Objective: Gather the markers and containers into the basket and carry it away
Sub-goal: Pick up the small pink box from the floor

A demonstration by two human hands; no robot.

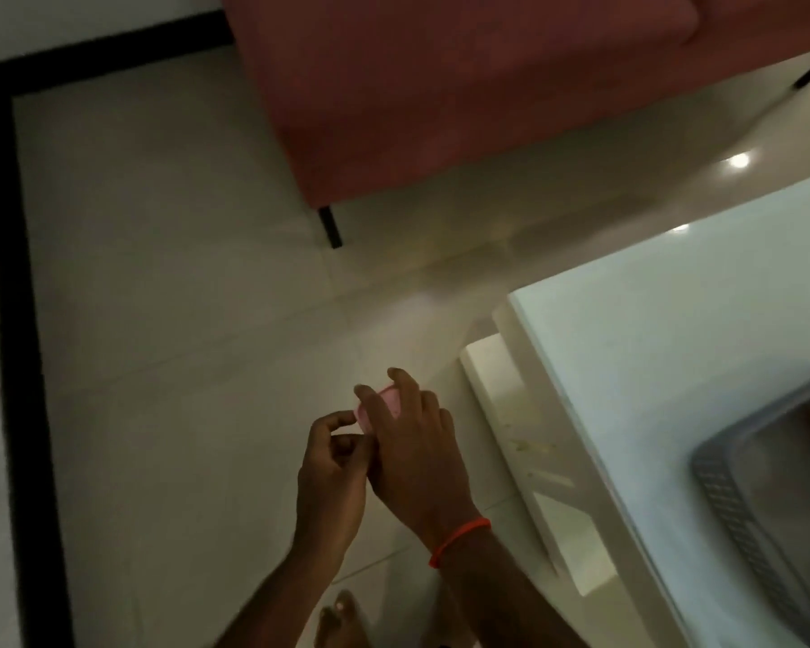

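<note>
My right hand grips a small pink container over the floor, fingers spread across its top so most of it is hidden. My left hand is curled just beside it, fingertips at the container's lower left edge; whether it touches the container I cannot tell. An orange band circles my right wrist. The grey perforated basket sits on the white table at the right edge, only partly in view. No markers are visible.
The white table with a lower ledge fills the right side. A red sofa on black legs stands ahead. A black floor border runs along the left. My bare foot shows below.
</note>
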